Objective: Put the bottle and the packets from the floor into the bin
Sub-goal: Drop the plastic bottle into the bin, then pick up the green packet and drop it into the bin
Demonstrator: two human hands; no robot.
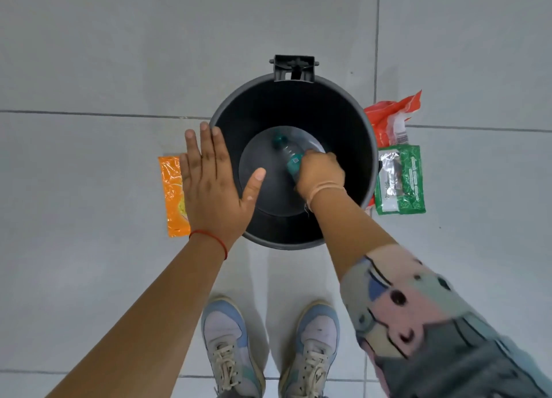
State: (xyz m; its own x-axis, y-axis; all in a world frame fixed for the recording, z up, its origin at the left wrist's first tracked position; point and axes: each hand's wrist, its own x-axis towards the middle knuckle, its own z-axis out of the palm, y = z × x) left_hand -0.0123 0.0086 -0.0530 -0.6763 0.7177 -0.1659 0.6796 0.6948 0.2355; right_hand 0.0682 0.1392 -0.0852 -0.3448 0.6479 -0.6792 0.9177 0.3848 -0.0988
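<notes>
A round dark grey bin (352, 119) stands open on the tiled floor, seen from straight above. My right hand (321, 173) is inside its mouth, shut on a clear plastic bottle (289, 154) with a teal cap and label, cap pointing down toward the bin's bottom. My left hand (209, 182) hovers flat and open over the bin's left rim, holding nothing. An orange packet (171, 194) lies on the floor left of the bin, partly hidden by my left hand. A red-orange packet (391, 116) and a green packet (401, 179) lie right of the bin.
The bin's lid hinge bracket (294, 68) sticks out at its far side. My two shoes (268, 350) stand just in front of the bin. Light grey floor tiles (104, 54) surround everything.
</notes>
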